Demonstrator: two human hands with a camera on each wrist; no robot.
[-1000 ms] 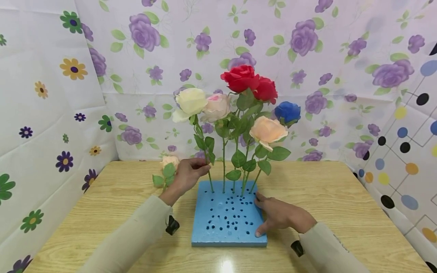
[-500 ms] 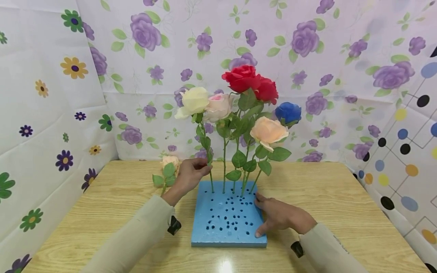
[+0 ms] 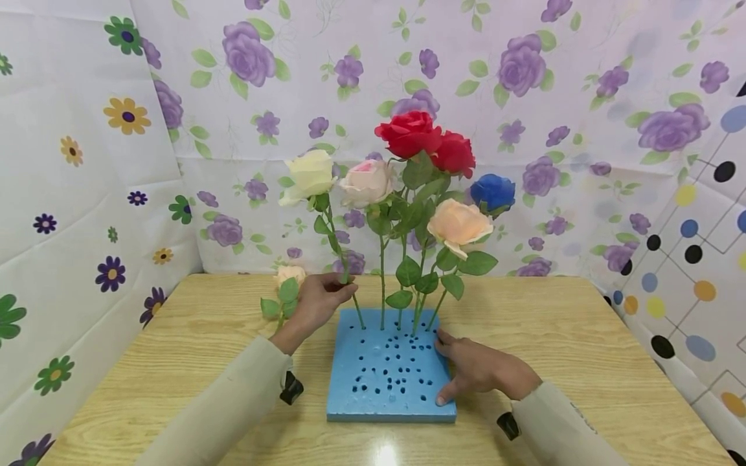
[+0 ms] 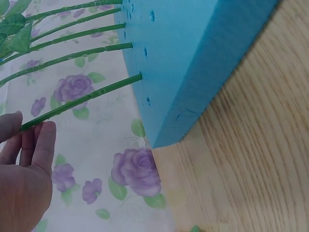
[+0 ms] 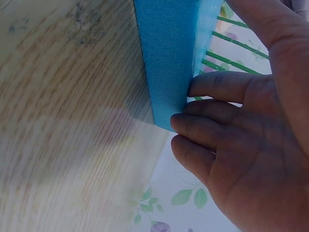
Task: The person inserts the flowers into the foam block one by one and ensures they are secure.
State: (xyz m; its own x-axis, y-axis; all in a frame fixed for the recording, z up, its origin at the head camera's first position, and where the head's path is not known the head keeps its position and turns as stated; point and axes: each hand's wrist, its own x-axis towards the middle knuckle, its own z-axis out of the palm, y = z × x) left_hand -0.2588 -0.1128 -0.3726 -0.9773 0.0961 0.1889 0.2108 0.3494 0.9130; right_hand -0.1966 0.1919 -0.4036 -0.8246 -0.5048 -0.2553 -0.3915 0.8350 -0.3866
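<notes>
My left hand [image 3: 315,303] pinches the green stem [image 4: 82,99] of a cream-white artificial rose [image 3: 311,173] between thumb and fingertips. The stem's lower end stands in a hole near the back left of a blue foam block [image 3: 379,408], and the flower leans left. My right hand [image 3: 480,366] rests along the block's right edge, thumb at the front corner and fingers further back. In the right wrist view its fingers [image 5: 198,130] lie fairly straight against the foam. A pale pink rose [image 3: 367,183] stands in the block just right of the white one.
Two red roses [image 3: 412,133], a blue rose [image 3: 492,192] and a peach rose [image 3: 459,223] rise from the block's back row. Another peach rose [image 3: 289,277] lies on the wooden table [image 3: 192,336] behind my left hand. Many holes dot the block. Patterned cloth [image 3: 245,116] surrounds the table.
The white rose's bloom first shifted slightly right, then swung left away from the pink rose, with my left hand still on its stem. My right hand and the block stayed put.
</notes>
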